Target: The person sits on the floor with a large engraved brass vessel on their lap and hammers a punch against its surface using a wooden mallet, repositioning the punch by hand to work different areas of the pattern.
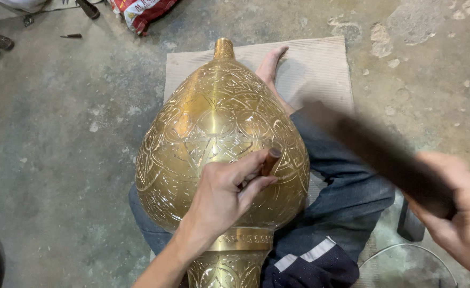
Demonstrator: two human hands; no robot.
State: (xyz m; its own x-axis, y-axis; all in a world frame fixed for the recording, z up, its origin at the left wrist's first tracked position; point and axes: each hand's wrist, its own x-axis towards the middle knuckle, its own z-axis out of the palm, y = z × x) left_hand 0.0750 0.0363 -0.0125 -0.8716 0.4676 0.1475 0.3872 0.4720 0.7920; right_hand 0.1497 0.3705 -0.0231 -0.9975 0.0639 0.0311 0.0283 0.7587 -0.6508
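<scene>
Already most of the brass vessel [213,133] carries engraved scrolls and bands; only a smooth central strip and a few plain panels beside the left hand [221,194] look unworked. It lies across the person's lap, neck pointing away over a mat [315,64] on the floor [59,133]. That hand's grip is pinched round a chisel [270,161], tip against the metal just under the fingers. To its right, the right hand [456,213] has its grip closed on a dark mallet [379,152], blurred, raised above the chisel head.
</scene>
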